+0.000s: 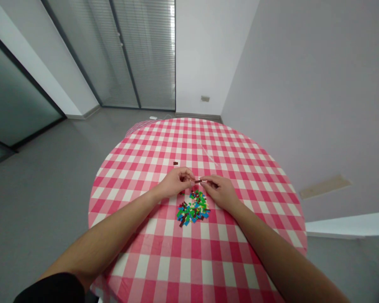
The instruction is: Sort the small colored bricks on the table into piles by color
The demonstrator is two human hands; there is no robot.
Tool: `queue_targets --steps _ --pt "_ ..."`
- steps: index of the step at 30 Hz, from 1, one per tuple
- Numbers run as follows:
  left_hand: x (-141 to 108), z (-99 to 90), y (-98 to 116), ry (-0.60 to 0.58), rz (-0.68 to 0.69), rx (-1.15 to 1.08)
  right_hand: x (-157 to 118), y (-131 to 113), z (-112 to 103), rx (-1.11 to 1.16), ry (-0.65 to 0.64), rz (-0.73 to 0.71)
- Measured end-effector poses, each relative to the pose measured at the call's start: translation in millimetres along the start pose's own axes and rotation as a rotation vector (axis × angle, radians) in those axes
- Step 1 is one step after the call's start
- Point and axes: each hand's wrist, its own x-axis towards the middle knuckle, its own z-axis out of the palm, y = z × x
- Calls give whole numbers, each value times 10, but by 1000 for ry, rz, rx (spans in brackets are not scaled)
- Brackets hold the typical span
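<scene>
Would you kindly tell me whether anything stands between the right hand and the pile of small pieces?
Nothing visible does: the pile of small pieces lies close beside the right hand on the checked tablecloth. The dark brown strip at its fingers is beyond the pile.

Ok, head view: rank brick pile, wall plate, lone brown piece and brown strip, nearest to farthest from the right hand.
1. Brown strip: between right hand and left hand.
2. Brick pile: leftward, toward the wearer.
3. Lone brown piece: beyond the left hand.
4. Wall plate: low on far wall.
</scene>
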Motion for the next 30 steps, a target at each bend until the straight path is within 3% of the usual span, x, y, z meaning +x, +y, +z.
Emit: queue_targets --steps 23,30 --pt "-52 32 130 35 -63 203 26 -17 4 21 -10 -10" --pt "-56 37 119 69 89 318 32 -16 -4 1 -38 32"
